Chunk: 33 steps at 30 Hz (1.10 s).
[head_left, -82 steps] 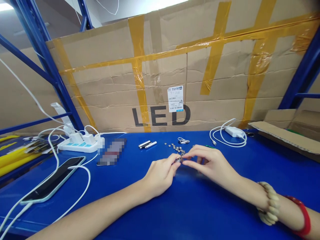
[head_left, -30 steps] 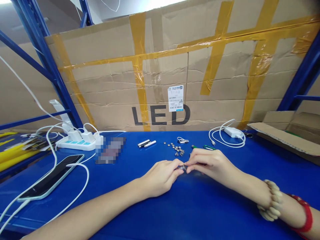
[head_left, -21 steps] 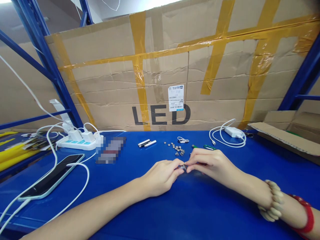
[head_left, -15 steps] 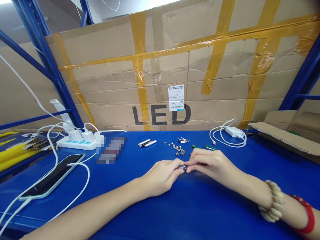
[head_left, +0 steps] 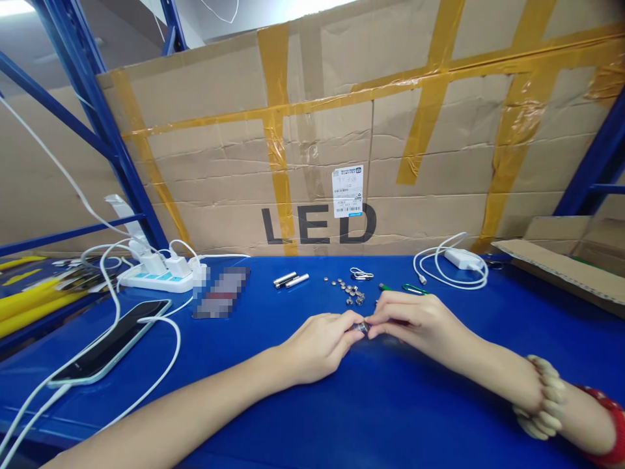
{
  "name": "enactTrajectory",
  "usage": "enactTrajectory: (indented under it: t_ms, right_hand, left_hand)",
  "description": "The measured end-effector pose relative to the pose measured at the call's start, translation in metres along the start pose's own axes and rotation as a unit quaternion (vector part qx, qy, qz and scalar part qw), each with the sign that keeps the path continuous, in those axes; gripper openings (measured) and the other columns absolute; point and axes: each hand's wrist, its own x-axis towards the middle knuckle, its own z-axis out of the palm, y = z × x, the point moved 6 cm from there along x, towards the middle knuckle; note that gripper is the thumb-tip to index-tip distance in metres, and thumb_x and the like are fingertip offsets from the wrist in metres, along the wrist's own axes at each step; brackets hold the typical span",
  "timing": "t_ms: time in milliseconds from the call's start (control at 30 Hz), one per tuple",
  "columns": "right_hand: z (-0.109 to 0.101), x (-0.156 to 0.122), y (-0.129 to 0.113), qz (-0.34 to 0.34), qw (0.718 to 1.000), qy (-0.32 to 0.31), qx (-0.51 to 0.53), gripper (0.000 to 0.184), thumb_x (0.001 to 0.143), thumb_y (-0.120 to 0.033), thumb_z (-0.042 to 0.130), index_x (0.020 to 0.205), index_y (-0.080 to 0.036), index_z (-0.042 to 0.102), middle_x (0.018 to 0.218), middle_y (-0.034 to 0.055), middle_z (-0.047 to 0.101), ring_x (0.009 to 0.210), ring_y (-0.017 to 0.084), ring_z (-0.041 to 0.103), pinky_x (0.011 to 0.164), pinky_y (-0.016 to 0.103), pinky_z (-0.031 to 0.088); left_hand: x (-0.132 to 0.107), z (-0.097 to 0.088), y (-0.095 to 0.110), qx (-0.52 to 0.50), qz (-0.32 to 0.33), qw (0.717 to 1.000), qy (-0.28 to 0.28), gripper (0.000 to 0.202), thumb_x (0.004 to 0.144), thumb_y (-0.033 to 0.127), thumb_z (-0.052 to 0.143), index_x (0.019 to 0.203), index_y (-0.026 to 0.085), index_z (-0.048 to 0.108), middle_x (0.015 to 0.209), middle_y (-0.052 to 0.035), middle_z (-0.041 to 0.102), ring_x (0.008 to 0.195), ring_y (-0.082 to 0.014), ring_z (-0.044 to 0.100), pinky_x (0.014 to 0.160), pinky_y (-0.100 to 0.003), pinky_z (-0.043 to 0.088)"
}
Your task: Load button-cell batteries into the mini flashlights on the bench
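Note:
My left hand and my right hand meet fingertip to fingertip over the blue table. Between them they pinch a small silvery metal piece, which looks like a stack of button cells or a small cap. Just behind the hands lies a scatter of several small round button cells. Two silver cylinders lie further left. A green clip shows behind my right hand.
A phone on a white cable lies at the left, near a power strip with plugs. A white charger with coiled cable sits at the back right. A taped cardboard box marked LED walls the back. An open carton stands at the right.
Both hands have drawn slightly nearer to me from the button cell scatter, still pinching the small metal piece. Over the last second they hardly move.

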Motion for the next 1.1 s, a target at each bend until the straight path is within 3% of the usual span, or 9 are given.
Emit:
enactTrajectory:
  t_ms: [767, 1100]
  right_hand:
    - [0.0015, 0.0011, 0.0049, 0.02, 1.0, -0.009, 0.004, 0.013, 0.084, -0.024, 0.055, 0.08, -0.016, 0.065, 0.076, 0.0019, 0.059, 0.066, 0.008, 0.054, 0.058, 0.017, 0.041]
    - [0.001, 0.0007, 0.0009, 0.006, 1.0, -0.007, 0.001, 0.013, 0.085, -0.022, 0.054, 0.08, -0.015, 0.064, 0.073, 0.0016, 0.059, 0.065, 0.007, 0.054, 0.058, 0.017, 0.04]
  left_hand:
    - [0.0003, 0.0006, -0.0007, -0.002, 0.001, 1.0, 0.002, 0.019, 0.094, 0.023, 0.028, 0.088, 0.016, 0.045, 0.071, 0.0003, 0.052, 0.064, -0.0111, 0.049, 0.064, -0.02, 0.037]
    - [-0.0001, 0.0006, -0.0008, 0.005, -0.002, 1.0, -0.004, 0.022, 0.094, 0.024, 0.028, 0.099, 0.015, 0.048, 0.07, 0.0001, 0.054, 0.066, -0.0115, 0.05, 0.065, -0.02, 0.037]
